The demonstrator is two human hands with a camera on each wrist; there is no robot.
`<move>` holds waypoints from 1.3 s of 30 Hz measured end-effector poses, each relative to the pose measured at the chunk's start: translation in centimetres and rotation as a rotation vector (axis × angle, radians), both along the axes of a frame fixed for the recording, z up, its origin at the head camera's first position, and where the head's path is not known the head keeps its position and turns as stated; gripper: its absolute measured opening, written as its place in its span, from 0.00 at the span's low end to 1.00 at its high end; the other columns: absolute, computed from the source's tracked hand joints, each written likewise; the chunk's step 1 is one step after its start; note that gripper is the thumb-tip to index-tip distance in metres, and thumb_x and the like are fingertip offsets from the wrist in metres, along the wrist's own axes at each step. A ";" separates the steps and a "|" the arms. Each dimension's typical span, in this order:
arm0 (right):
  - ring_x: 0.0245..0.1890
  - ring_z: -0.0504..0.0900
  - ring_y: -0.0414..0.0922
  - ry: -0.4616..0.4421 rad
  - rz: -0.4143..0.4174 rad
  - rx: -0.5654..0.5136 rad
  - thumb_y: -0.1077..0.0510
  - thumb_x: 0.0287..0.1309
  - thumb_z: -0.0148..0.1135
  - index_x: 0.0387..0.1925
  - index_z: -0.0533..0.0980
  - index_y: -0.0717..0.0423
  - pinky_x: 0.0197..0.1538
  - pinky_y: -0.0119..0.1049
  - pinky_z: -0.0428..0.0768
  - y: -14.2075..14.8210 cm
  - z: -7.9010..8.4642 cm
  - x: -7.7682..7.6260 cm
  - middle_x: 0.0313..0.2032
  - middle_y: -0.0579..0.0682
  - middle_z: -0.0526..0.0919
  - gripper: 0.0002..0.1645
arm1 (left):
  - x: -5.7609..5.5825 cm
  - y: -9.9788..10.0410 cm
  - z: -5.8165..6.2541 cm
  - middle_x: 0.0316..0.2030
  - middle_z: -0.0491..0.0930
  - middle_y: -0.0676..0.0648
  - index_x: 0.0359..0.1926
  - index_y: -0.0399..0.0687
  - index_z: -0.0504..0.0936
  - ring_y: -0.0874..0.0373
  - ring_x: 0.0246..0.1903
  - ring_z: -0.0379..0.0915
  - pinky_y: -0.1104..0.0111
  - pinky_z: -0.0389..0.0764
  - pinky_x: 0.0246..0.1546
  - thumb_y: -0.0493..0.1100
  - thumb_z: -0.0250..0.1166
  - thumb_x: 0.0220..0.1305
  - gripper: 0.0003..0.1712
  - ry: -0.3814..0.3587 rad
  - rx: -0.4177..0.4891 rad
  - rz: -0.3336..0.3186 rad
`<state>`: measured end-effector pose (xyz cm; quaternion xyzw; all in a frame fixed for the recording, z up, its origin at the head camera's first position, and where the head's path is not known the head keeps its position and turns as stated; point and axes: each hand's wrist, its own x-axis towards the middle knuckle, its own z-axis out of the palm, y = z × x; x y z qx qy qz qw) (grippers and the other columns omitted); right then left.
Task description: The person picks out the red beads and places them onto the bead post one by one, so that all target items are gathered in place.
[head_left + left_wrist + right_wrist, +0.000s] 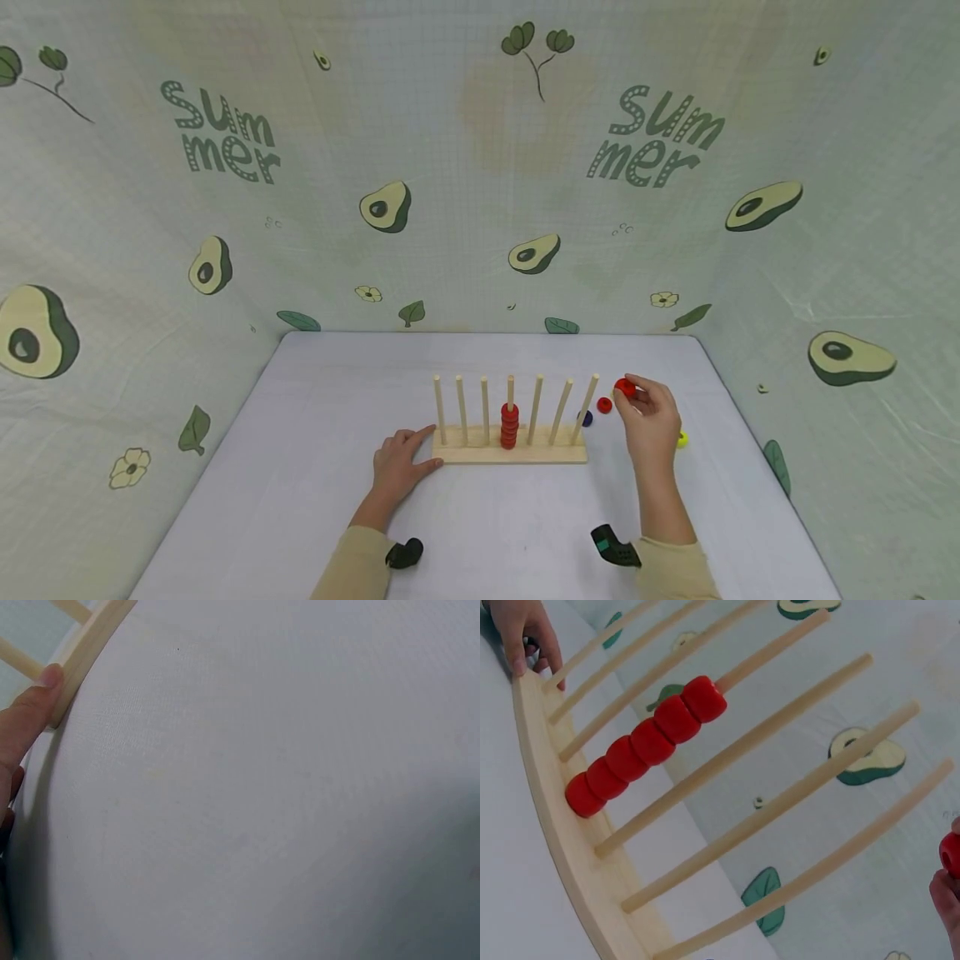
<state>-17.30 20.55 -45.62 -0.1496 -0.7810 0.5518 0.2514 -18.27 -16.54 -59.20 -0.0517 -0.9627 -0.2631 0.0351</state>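
A wooden peg rack with a row of upright pegs stands on the table. Several red beads are stacked on its middle peg; the right wrist view shows the beads up close. My left hand holds the rack's left end, thumb at the front edge and a finger at the back corner. In the left wrist view only the thumb and part of that hand show against the base. To the right of the rack, my right hand pinches a red bead between thumb and fingertips, above the table.
Beyond the rack's right end lie another red bead and a dark blue bead, partly behind the last peg. A yellow bead is partly hidden by the right hand. Patterned cloth hangs behind and beside the white table.
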 end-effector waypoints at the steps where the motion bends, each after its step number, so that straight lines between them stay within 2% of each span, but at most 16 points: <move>1: 0.44 0.77 0.42 0.024 0.007 -0.005 0.64 0.61 0.65 0.53 0.79 0.58 0.46 0.21 0.74 -0.2 0.2 0.1 0.48 0.49 0.75 0.18 | 0.0 0.0 0.0 0.49 0.73 0.45 0.65 0.60 0.74 0.51 0.42 0.67 0.58 0.63 0.39 0.61 0.71 0.54 0.38 -0.007 -0.003 0.003; 5: 0.43 0.77 0.39 0.118 0.050 -0.023 0.67 0.60 0.64 0.51 0.79 0.61 0.47 0.22 0.74 -1.0 1.2 0.5 0.47 0.49 0.76 0.17 | 0.0 0.0 0.0 0.49 0.73 0.45 0.65 0.60 0.74 0.51 0.43 0.67 0.57 0.63 0.39 0.62 0.71 0.54 0.38 -0.011 -0.006 0.004; 11: 0.40 0.78 0.39 0.274 0.176 -0.038 0.76 0.56 0.62 0.47 0.78 0.74 0.46 0.22 0.75 -3.2 4.6 2.2 0.43 0.61 0.77 0.15 | 0.0 0.0 -0.1 0.49 0.73 0.45 0.65 0.60 0.75 0.51 0.42 0.67 0.58 0.63 0.39 0.62 0.71 0.53 0.38 0.001 -0.007 -0.003; 14: 0.41 0.78 0.41 0.331 0.235 -0.024 0.79 0.54 0.61 0.46 0.77 0.76 0.47 0.24 0.76 -3.7 5.0 2.3 0.42 0.64 0.76 0.16 | -0.1 0.1 -0.1 0.49 0.73 0.45 0.65 0.59 0.75 0.51 0.41 0.67 0.58 0.63 0.38 0.62 0.71 0.53 0.38 0.006 -0.010 -0.002; 25: 0.39 0.77 0.42 0.388 0.314 0.031 0.80 0.51 0.64 0.44 0.78 0.75 0.46 0.24 0.76 -5.7 5.9 2.8 0.41 0.64 0.77 0.16 | 0.0 0.0 -0.1 0.47 0.73 0.45 0.64 0.58 0.75 0.51 0.40 0.67 0.58 0.62 0.37 0.61 0.72 0.53 0.37 0.026 -0.013 -0.003; 29: 0.38 0.77 0.44 0.413 0.351 0.082 0.80 0.47 0.67 0.43 0.79 0.73 0.46 0.25 0.76 -6.6 6.2 2.8 0.41 0.64 0.78 0.17 | -0.1 0.0 0.0 0.48 0.72 0.45 0.65 0.59 0.74 0.51 0.41 0.67 0.57 0.63 0.39 0.61 0.71 0.54 0.38 0.000 -0.020 0.003; 33: 0.38 0.77 0.48 0.388 0.362 0.141 0.77 0.47 0.70 0.42 0.80 0.70 0.46 0.25 0.75 -7.5 6.6 2.9 0.40 0.62 0.79 0.18 | -0.1 0.0 0.0 0.48 0.72 0.44 0.65 0.59 0.74 0.50 0.42 0.67 0.57 0.63 0.39 0.61 0.71 0.54 0.38 -0.004 -0.020 0.005; 39: 0.39 0.78 0.52 0.360 0.384 0.174 0.76 0.46 0.71 0.42 0.80 0.68 0.47 0.25 0.75 -8.5 7.1 2.9 0.41 0.61 0.80 0.18 | 0.0 0.0 -0.1 0.48 0.72 0.45 0.65 0.59 0.74 0.51 0.41 0.67 0.57 0.63 0.39 0.61 0.71 0.54 0.38 0.005 -0.022 0.002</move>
